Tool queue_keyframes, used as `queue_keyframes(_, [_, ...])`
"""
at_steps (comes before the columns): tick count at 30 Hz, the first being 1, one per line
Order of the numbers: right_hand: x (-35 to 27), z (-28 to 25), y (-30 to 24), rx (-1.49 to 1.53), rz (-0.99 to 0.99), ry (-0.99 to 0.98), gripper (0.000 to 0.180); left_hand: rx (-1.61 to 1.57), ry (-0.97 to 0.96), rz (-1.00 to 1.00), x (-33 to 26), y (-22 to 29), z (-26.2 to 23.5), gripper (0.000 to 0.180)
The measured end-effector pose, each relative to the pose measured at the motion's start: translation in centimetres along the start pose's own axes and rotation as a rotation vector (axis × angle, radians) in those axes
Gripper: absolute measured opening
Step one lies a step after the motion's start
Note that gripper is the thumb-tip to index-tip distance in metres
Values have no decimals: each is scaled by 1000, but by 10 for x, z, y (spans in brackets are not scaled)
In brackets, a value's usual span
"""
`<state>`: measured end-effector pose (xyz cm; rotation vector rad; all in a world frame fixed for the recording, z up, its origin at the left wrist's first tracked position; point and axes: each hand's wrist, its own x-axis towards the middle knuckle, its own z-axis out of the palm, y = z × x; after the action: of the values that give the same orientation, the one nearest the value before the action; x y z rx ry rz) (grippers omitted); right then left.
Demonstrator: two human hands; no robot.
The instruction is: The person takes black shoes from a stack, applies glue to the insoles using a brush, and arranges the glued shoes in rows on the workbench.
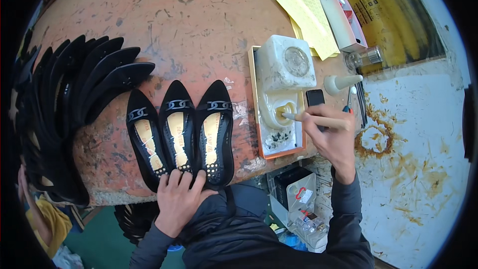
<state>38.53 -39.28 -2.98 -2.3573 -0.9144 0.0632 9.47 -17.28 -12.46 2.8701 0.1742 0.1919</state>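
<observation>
Head view: three black, pointed flat shoes with dark chain-link ornaments and tan insoles [177,119] stand side by side on the scuffed reddish-brown bench [199,30], toes away from the person, heel ends at the near edge. The left hand [178,197] lies over these heel ends; its fingers are spread, with the thumb set apart and not closed round a shoe. The right hand [331,142] grasps a pale wooden-handled brush [337,123] in its fingers, the working end inside a round cream-coloured pot [269,115]. The pot sits in a shallow orange-edged box [282,153], nearer the person than a smeared white block-shaped container [279,69].

Progress (judged): the shoes are lined up and the brush is at the pot; application to the row remains. Pale streaks show along the insoles, but whether they are a coating cannot be told. A fanned stack of black pointed shoes [94,77] at left appears to await handling or to be finished; which one is unclear.

Clearances: bare bench lies beyond the toes, and a narrower bare strip separates the right-hand shoe from the box. The stack stands near the left-hand shoe. The box walls bound the brush path on the left; a black phone-like object [315,97] lies just beside the box on the right.
</observation>
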Motion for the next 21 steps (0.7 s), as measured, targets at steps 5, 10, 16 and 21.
queue_keyframes(5, [-7,5,-5,-4,27,-7,9,-38,-31,-87,11,4,-2,56])
queue_keyframes(10, [3,9,4,-109,-49,-4,10,-25,-105,-195,24,25,-19,50])
queue_keyframes(16, [4,9,0,-109,-21,-63,10,-90,-162,-217,10,33,-25,43])
queue_keyframes(21, [9,10,-3,-108,108,-61,10,-115,-158,-208,9,35,-24,46])
